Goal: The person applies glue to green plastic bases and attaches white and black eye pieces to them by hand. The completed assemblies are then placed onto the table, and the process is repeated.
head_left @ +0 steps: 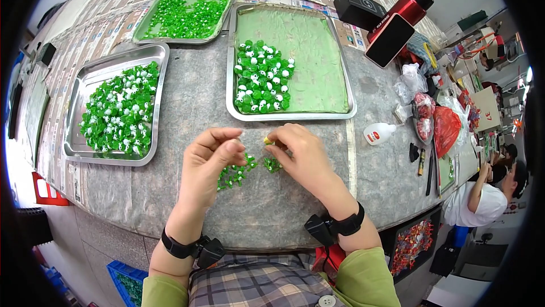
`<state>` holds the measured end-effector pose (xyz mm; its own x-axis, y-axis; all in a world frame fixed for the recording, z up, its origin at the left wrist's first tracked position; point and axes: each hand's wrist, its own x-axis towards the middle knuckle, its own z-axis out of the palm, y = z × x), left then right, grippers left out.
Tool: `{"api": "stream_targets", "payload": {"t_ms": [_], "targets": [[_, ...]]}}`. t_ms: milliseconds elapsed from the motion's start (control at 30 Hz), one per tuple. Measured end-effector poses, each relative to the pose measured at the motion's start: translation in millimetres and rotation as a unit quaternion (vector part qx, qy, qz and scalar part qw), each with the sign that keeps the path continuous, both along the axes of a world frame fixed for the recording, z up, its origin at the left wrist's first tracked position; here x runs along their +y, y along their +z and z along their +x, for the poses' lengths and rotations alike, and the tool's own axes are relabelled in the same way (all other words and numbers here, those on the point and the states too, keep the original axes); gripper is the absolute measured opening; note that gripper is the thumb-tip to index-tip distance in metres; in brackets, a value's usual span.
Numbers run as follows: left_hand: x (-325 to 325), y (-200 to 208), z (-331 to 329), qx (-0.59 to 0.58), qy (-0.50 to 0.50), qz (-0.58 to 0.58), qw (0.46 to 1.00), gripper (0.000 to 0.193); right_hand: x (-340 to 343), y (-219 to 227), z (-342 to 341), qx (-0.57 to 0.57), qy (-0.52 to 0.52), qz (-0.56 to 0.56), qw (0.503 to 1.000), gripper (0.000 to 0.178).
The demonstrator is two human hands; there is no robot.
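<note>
My left hand (207, 162) is over the grey table with its fingers curled and thumb drawn in. A pale speck shows at its fingertips, too small to name. My right hand (301, 151) pinches a small yellow piece (267, 141) between thumb and forefinger. Beneath and between the hands lie small green plastic parts (233, 175), partly hidden by the left hand, and a smaller green cluster (272, 164) sits by the right thumb. Just beyond, a green-lined metal tray (292, 117) holds green pieces with white eyeball-like beads (263, 77) in its left half.
A metal tray (71, 151) of green-and-white pieces stands at left; another tray (139, 40) of green parts lies behind. To the right are a white glue bottle (379, 133), a phone (390, 40), a red flask (406, 7), a black box (359, 9) and plastic bags (447, 130). Another person (477, 204) sits at far right.
</note>
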<state>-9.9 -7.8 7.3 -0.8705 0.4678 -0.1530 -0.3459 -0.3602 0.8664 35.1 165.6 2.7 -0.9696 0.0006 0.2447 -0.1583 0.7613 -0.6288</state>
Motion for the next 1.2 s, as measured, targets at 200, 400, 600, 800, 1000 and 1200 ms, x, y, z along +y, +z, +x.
{"api": "stream_targets", "payload": {"t_ms": [200, 400, 600, 800, 1000, 1200], "targets": [[15, -3, 14, 0.056, -0.06, -0.062, 0.995, 0.022, -9, 26, 14, 0.056, 0.034, -0.11, 0.992, 0.011], [13, -3, 13, 0.03, -0.058, -0.082, 0.994, 0.012, 5, 34, 21, 0.035, 0.028, -0.145, 0.988, 0.013], [9, 4, 11, -0.091, -0.038, 0.034, 0.995, 0.01, 108, 54, 58, 0.305, -0.385, -0.197, 0.849, 0.024], [11, 0, 7, -0.126, -0.034, 0.071, 0.989, 0.01, 164, -1, 89, -0.018, -0.367, -0.133, 0.921, 0.047], [10, -1, 7, -0.125, -0.05, 0.073, 0.988, 0.011, 149, -5, 71, -0.028, -0.309, -0.283, 0.907, 0.042], [7, -6, 7, -0.126, -0.069, 0.094, 0.985, 0.01, 75, 57, 49, 0.088, -0.202, -0.348, 0.911, 0.039]]}}
